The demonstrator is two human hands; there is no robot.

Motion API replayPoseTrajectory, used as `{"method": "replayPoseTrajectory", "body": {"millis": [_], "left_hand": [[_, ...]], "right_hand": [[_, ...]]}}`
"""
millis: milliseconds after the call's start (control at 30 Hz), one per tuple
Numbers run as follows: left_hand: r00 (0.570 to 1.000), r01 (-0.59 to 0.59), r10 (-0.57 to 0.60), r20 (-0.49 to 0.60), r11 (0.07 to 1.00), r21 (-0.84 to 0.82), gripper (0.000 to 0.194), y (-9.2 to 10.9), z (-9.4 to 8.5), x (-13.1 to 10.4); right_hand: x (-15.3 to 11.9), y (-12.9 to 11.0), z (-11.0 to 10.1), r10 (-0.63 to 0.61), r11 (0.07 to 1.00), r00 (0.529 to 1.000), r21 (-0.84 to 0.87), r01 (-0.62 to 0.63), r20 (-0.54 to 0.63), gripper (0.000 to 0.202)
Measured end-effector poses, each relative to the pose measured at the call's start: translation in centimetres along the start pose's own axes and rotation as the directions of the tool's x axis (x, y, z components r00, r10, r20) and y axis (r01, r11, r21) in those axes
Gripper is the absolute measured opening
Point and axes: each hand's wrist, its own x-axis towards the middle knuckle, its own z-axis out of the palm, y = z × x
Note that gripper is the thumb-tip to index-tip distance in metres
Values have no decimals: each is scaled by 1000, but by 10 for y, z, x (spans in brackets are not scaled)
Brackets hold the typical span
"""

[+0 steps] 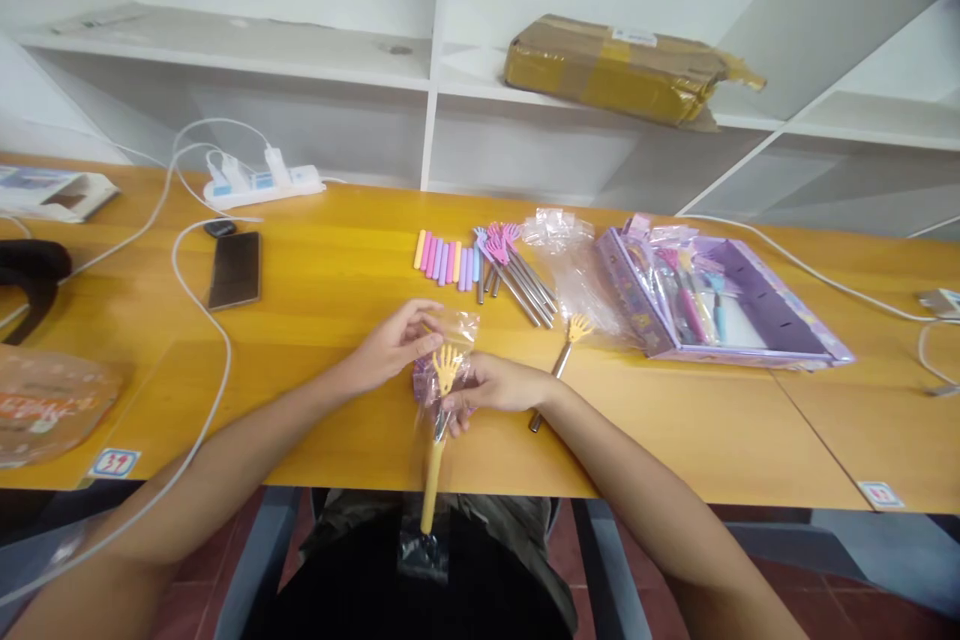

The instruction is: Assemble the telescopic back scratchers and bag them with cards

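Observation:
A yellow hand-shaped back scratcher [433, 475] lies inside a clear plastic bag [424, 560], its handle pointing down past the table's front edge. My right hand [487, 385] is closed on the scratcher just below its yellow claw. At the bag's upper end, my left hand [401, 345] has its fingers closed on the plastic. Something purple, partly hidden, shows behind the bag between my hands. Beside my right forearm rests another yellow-clawed scratcher [559, 365] with a bare metal rod.
Coloured handle tubes [448, 260] stand in a row near several pink and blue metal scratchers [517, 270]. Clear bags [574, 265] lie beside a purple box [750, 357] holding bagged scratchers. A phone [235, 270], power strip [262, 185] and white cable [202, 305] are left.

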Motion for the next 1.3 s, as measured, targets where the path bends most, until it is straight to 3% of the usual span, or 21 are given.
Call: {"method": "replayPoseTrajectory", "body": {"millis": [100,167,233,300,367,567,667,767,867,967,1100,1233,1300], "left_hand": [[1000,12,-12,26,1000,1,41,-3,6,0],[1000,31,-31,3,999,31,38,-4,7,-1],[998,58,-57,-30,997,50,38,-5,6,-1],[996,79,-77,-47,996,47,36,-6,4,-1],[994,93,-90,-55,995,39,32,-7,2,0],[991,96,-80,-109,983,153,33,-6,2,-2],[987,113,-90,-136,978,177,40,-5,2,-2],[987,98,-65,-146,969,227,41,-4,2,-2],[986,90,-45,-158,952,292,38,-3,2,-2],[984,109,-60,-165,947,304,36,-1,2,-2],[983,116,-75,-168,960,254,39,0,3,-1],[985,108,-74,-157,969,224,43,-3,4,0],[985,94,-55,-162,965,244,43,-5,5,-1]], "right_hand": [[-6,-1,-7,37,999,998,12,-38,51,41],[-18,-4,-21,73,997,997,-34,-73,5,42],[-33,-9,-37,28,989,982,-141,-54,-184,42],[-45,-13,-51,-104,956,911,-293,-19,-398,40],[-50,-13,-58,-217,890,850,-454,-30,-481,38],[-31,-1,-39,-298,627,912,-778,-37,-284,43],[-22,6,-29,-302,583,910,-810,-59,-284,46],[-20,10,-33,-302,612,903,-788,-62,-306,40],[-23,13,-42,-250,733,906,-678,-54,-343,31],[-25,13,-47,-198,842,890,-536,-59,-410,38],[-27,10,-49,-170,893,873,-447,-60,-457,31],[-31,2,-47,-165,943,874,-332,4,-457,36],[-31,-1,-45,-219,948,842,-312,64,-493,38]]}}
